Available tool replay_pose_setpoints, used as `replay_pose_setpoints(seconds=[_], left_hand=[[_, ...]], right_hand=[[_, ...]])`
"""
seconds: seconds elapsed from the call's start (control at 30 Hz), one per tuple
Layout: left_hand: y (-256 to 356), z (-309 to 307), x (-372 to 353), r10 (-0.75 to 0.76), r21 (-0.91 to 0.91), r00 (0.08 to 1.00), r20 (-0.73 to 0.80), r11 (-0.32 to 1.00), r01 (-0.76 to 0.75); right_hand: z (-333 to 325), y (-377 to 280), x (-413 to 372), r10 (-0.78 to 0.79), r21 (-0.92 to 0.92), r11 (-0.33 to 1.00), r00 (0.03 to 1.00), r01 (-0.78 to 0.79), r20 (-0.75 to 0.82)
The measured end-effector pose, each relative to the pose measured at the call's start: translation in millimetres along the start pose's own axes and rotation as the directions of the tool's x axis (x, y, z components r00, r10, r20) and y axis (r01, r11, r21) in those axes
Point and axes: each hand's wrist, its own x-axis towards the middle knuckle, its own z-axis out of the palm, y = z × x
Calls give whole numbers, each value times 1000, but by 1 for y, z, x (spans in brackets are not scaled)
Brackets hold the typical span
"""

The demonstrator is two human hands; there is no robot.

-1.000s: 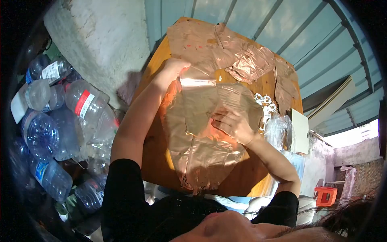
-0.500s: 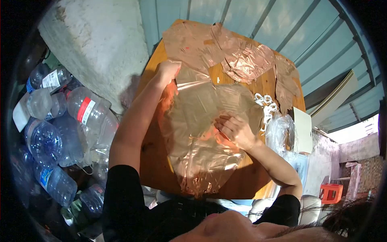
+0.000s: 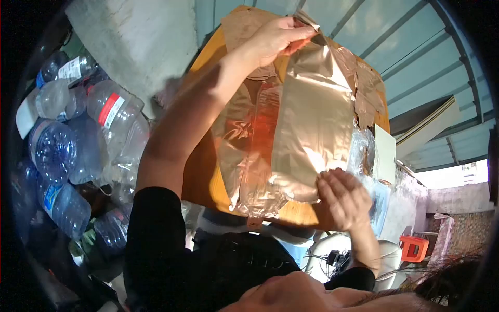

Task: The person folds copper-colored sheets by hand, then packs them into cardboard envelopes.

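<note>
A large sheet of shiny rose-gold foil (image 3: 306, 125) is stretched out in the air above the wooden table (image 3: 200, 161). My left hand (image 3: 278, 36) pinches its far top corner and holds it raised. My right hand (image 3: 340, 200) grips the sheet's near lower edge, fingers curled against the foil. A second layer of crinkled foil (image 3: 247, 135) hangs beside the flat part and reaches down to the table's near edge.
Several clear plastic water bottles (image 3: 78, 140) are piled at the left beside a concrete block (image 3: 140, 47). More foil pieces (image 3: 369, 99) lie at the table's far right, next to clear plastic bags (image 3: 364, 151) and a white box (image 3: 384, 153). An orange stool (image 3: 413, 248) stands at the lower right.
My left hand has lifted the foil's corner up and away from the table. My right hand has slid down to the near lower edge, and the sheet is now pulled out flat.
</note>
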Motion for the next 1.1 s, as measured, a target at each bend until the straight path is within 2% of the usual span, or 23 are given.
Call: replay_pose_setpoints(seconds=[0.03,0.07,0.1,0.17,0.23,0.3,0.33,0.37,0.43,0.5,0.53,0.6,0.73,0.83,0.9,0.93,0.97,1.0,1.07,1.1], left_hand=[[0,9,-6,-27,-53,1000,0,998,27],[0,14,-18,-112,5,994,-1,994,112],[-10,17,-26,-191,-37,980,53,981,193],[-44,12,-37,-186,-18,976,116,982,189],[-72,-4,-51,-454,134,889,68,887,442],[-104,-18,-60,-551,243,835,1,810,534],[-108,-18,-62,-565,325,818,-110,757,566],[-112,-17,-67,-567,394,793,-222,692,605],[-99,-14,-70,-583,403,780,-226,674,620],[-89,-9,-70,-585,645,737,-337,427,634],[-91,-10,-70,-589,645,736,-334,427,634],[-95,-12,-74,-558,585,711,-427,429,688],[-118,-30,-70,-565,580,697,-441,414,702],[-121,-33,-68,-575,620,682,-452,348,704],[-109,-30,-70,-545,668,738,-397,380,640],[-98,-21,-78,-531,704,746,-402,342,622],[-86,-16,-75,-496,748,770,-402,307,588],[-94,-17,-79,-521,735,749,-409,299,609],[-102,-23,-79,-246,893,901,-357,195,406],[-100,-20,-87,-255,890,897,-362,192,414]], right_hand=[[-1,-14,-7,5,-6,1000,1000,-5,-2],[-6,-27,-11,37,58,998,998,-41,59],[7,-40,-27,14,38,999,1000,-15,21],[18,-60,-34,53,141,988,991,-70,122],[37,-76,-41,104,198,972,989,-123,106],[50,-86,-47,157,253,951,984,-175,88],[54,-90,-50,179,284,937,977,-204,113],[57,-95,-53,201,317,918,969,-237,143],[65,-101,-56,234,338,902,962,-269,141],[69,-101,-57,253,386,878,959,-282,125],[70,-100,-57,257,386,877,958,-287,129],[69,-99,-59,275,401,860,949,-315,155],[69,-96,-58,281,404,855,945,-326,167],[72,-94,-57,295,416,845,942,-336,160],[74,-93,-56,280,400,864,952,-306,123],[72,-95,-58,287,419,841,939,-342,188],[73,-94,-57,280,417,845,942,-334,187],[73,-95,-58,280,420,843,940,-337,194],[75,-96,-59,281,429,837,939,-340,198],[76,-96,-59,282,422,839,938,-344,203]])
